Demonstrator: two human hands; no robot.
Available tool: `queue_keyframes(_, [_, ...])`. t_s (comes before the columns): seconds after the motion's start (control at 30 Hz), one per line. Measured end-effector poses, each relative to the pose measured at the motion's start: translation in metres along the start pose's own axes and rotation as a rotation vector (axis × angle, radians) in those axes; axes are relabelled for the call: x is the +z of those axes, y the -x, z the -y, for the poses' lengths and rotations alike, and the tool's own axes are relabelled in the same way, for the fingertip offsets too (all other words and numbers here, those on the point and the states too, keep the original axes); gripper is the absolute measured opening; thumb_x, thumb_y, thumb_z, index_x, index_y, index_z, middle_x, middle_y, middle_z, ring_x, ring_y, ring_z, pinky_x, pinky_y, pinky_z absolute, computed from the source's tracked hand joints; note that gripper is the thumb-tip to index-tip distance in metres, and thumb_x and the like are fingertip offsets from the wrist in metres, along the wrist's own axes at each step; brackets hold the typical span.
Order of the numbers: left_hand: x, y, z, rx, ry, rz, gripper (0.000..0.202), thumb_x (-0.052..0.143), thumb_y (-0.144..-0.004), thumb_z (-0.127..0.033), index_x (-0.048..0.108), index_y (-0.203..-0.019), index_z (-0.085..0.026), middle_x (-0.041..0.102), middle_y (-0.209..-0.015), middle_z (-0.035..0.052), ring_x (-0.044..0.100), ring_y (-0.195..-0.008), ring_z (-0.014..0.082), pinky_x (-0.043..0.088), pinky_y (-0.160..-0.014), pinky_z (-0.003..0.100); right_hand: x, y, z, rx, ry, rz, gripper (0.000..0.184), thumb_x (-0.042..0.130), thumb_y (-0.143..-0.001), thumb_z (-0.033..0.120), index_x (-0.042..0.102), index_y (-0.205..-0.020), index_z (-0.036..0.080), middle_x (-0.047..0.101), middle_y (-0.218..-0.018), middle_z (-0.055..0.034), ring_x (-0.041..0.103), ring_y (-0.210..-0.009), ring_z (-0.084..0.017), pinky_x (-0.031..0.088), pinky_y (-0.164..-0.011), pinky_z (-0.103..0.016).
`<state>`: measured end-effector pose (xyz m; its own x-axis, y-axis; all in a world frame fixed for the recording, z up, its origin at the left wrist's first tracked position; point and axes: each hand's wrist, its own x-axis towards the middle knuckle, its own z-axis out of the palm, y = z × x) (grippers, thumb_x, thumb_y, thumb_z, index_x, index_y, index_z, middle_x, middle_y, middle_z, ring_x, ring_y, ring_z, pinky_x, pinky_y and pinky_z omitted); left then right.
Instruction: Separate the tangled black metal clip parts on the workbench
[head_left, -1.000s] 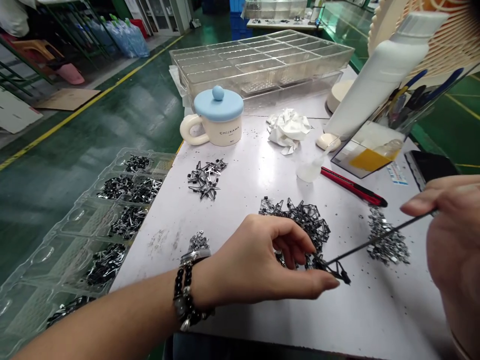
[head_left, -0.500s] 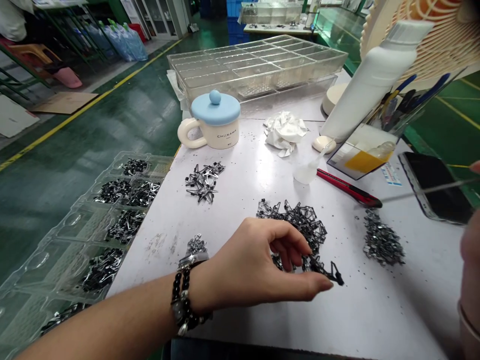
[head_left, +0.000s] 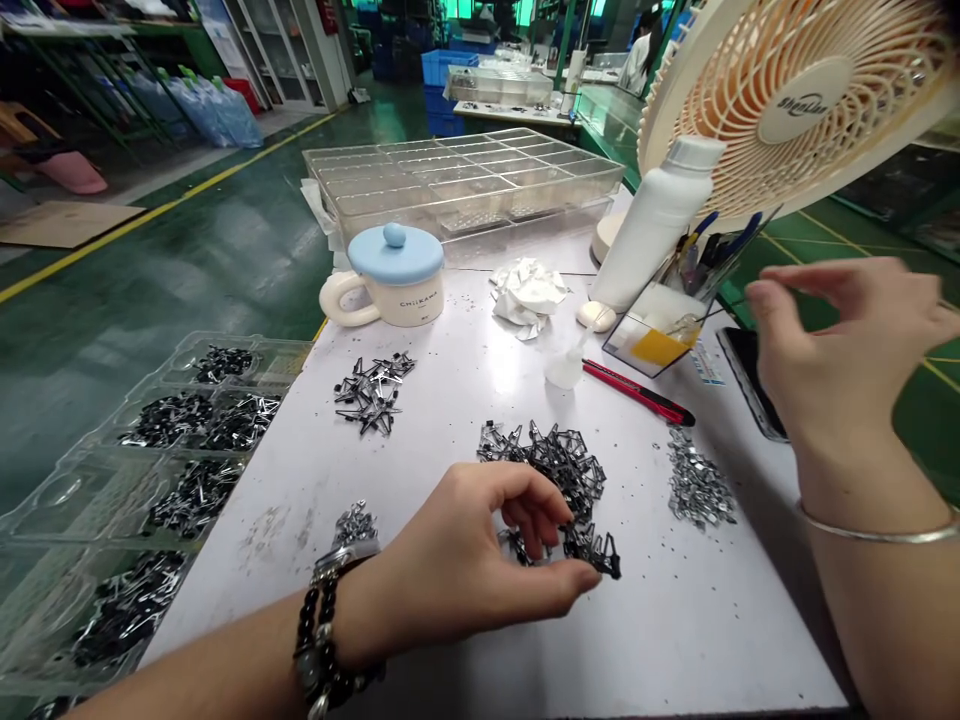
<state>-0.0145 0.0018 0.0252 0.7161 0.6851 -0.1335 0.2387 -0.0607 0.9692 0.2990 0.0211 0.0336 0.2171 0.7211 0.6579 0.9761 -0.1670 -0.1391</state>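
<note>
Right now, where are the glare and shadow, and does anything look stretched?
In the head view, glare on the white tabletop below the crumpled tissue; in the head view, soft shadow beside the right forearm; in the head view, the fan seems stretched.

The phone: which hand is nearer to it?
Right. The right hand partly hides the phone in this view; the left hand is lower and well to its left.

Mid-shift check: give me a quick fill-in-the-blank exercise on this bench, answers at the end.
1. The mug has a lid coloured light ____.
2. The pile of small parts nearest the fingertips of the left hand is coloured ____.
3. The plain silver bangle is on the ____ wrist.
4. The utility knife is coloured black and ____.

Missing words: blue; black; right; red.
</note>
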Motion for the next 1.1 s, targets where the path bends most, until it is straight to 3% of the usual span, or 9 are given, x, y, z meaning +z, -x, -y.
queue_keyframes(0.07, [0.0,0.0,0.0,0.005,0.004,-0.003,0.022,0.075,-0.064,-0.028,0.062,-0.077,-0.015,0.064,-0.069,0.0003,0.057,-0.064,0.0125,0.049,-0.06,0.024,-0.007,0.006,0.007,0.058,0.013,-0.054,0.04,0.051,-0.086,0.042,0.056,-0.116,0.018,0.057,-0.112,-0.0176,0.049,-0.104,-0.033,0.023,-0.085,-0.049])
queue_keyframes(0.13, [-0.001,0.0,0.0,0.006,0.013,-0.009,0.023,0.076,-0.064,-0.028,0.062,-0.077,-0.015,0.064,-0.069,0.0004,0.057,-0.064,0.0123,0.049,-0.06,0.024,-0.015,0.015,0.018,-0.019,-0.025,0.014,0.028,0.056,-0.083,0.038,0.062,-0.103,0.02,0.058,-0.114,-0.0139,0.055,-0.101,-0.029,0.029,-0.081,-0.041])
queue_keyframes(0.2, [-0.001,-0.001,0.001,0.007,0.02,-0.008,0.023,0.076,-0.064,-0.028,0.062,-0.077,-0.015,0.064,-0.069,0.0003,0.057,-0.064,0.0121,0.049,-0.06,0.024,-0.022,0.027,0.028,-0.178,-0.094,0.208,0.02,0.055,-0.084,0.037,0.066,-0.09,0.022,0.062,-0.107,-0.0094,0.057,-0.1,-0.025,0.031,-0.078,-0.036])
queue_keyframes(0.3, [-0.002,-0.002,0.002,0.018,0.01,-0.008,0.022,0.076,-0.064,-0.028,0.062,-0.076,-0.015,0.063,-0.068,0.0003,0.057,-0.063,0.012,0.049,-0.059,0.023,-0.024,0.047,0.034,-0.365,-0.157,0.539,0.014,0.055,-0.085,0.035,0.067,-0.086,0.028,0.067,-0.096,-0.001,0.06,-0.091,-0.019,0.031,-0.078,-0.035])
queue_keyframes(0.4, [-0.002,-0.002,0.003,0.048,-0.006,-0.018,0.021,0.075,-0.064,-0.027,0.061,-0.075,-0.016,0.063,-0.067,-0.0001,0.056,-0.062,0.0118,0.049,-0.058,0.023,-0.02,0.062,0.027,-0.423,-0.137,0.662,0.013,0.055,-0.086,0.033,0.068,-0.084,0.031,0.067,-0.096,0.002,0.06,-0.089,-0.018,0.029,-0.078,-0.036])
queue_keyframes(0.6, [-0.001,0.001,0.005,0.047,-0.032,-0.001,0.02,0.075,-0.065,-0.026,0.061,-0.076,-0.017,0.063,-0.069,-0.0004,0.057,-0.063,0.0117,0.049,-0.059,0.023,-0.016,0.076,0.003,-0.358,-0.012,0.599,0.019,0.053,-0.087,0.037,0.07,-0.084,0.029,0.067,-0.095,-0.002,0.058,-0.087,-0.021,0.026,-0.07,-0.037])
queue_keyframes(0.83, [0.001,-0.001,0.006,0.089,-0.03,-0.021,0.02,0.074,-0.064,-0.025,0.061,-0.076,-0.016,0.062,-0.068,-0.0008,0.056,-0.061,0.0111,0.049,-0.058,0.022,-0.015,0.077,-0.001,-0.314,0.046,0.57,0.019,0.055,-0.086,0.04,0.072,-0.084,0.031,0.067,-0.093,-0.0011,0.058,-0.086,-0.021,0.027,-0.067,-0.036])
queue_keyframes(0.97, [0.0,-0.002,0.003,0.062,-0.05,-0.017,0.019,0.074,-0.064,-0.023,0.062,-0.076,-0.016,0.062,-0.068,-0.0002,0.056,-0.063,0.0115,0.049,-0.06,0.023,-0.023,0.071,-0.009,-0.239,0.102,0.532,0.026,0.054,-0.085,0.045,0.072,-0.08,0.027,0.067,-0.089,-0.0056,0.056,-0.082,-0.025,0.024,-0.062,-0.035])
queue_keyframes(1.1, [0.001,-0.001,0.005,0.082,-0.054,-0.015,0.019,0.074,-0.064,-0.024,0.062,-0.076,-0.017,0.062,-0.069,-0.0006,0.056,-0.063,0.0114,0.049,-0.06,0.023,-0.024,0.071,-0.008,-0.224,0.102,0.562,0.024,0.055,-0.084,0.044,0.073,-0.078,0.029,0.067,-0.088,-0.0054,0.055,-0.08,-0.024,0.025,-0.062,-0.034])
